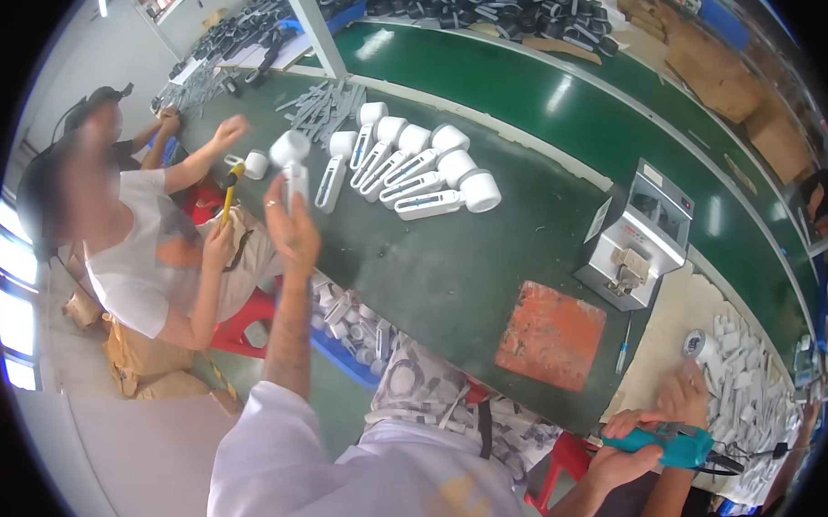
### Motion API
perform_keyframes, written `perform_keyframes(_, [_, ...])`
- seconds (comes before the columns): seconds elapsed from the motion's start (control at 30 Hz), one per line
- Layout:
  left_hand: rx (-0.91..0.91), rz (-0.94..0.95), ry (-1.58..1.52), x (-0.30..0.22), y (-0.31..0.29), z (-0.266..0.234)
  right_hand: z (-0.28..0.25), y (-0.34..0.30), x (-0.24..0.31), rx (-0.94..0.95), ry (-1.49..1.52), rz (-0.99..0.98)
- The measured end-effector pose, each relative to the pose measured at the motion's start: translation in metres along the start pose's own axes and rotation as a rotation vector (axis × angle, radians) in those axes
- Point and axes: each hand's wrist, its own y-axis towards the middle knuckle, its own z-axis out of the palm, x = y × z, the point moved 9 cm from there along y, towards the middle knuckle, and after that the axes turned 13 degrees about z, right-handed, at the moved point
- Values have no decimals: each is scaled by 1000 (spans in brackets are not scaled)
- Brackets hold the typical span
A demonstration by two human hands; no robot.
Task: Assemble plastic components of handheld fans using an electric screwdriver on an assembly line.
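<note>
My left hand (295,232) is raised over the table's left side. Its fingers are closed round the handle of a white handheld device (290,149) with a round, cup-like head. Beside it, several similar white devices (417,163) lie in a fanned row, their handles toward me. At the lower right, my right hand (624,462) grips a teal electric screwdriver (658,444) with a black cord. Another person's blurred hand (685,396) is just beyond the screwdriver, near a pile of small white parts (742,398).
A worn red mat (550,334), a thin screwdriver (622,348) and a silver box-shaped machine (635,239) stand on the right side of the green table (413,277). On the left, a co-worker (149,258) holds a yellow-handled hammer (231,188). A blue bin (347,361) holds white parts below the edge.
</note>
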Motion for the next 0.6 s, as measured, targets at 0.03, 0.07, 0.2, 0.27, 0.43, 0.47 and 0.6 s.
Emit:
perform_keyframes(0.03, [21,126,151,13,7,3,-1,-1,3,-31,-51,-25])
perform_keyframes(0.07, [91,255,229,25,8,14,-16,-5,-2,-174,11,104])
perform_keyframes(0.2, [209,381,383,42,23,8,23,3,13,2,-79,71])
perform_keyframes(0.27, [72,296,135,-36,33,11,28,3,11,103,-140,115])
perform_keyframes(0.43, [521,91,-798,-312,-21,109,5,-11,22,45,-175,114])
perform_keyframes(0.47, [686,213,-843,-368,-39,122,1,-13,24,41,-158,115])
perform_keyframes(0.6, [722,588,-1037,-513,-127,172,-8,-22,25,52,-57,129])
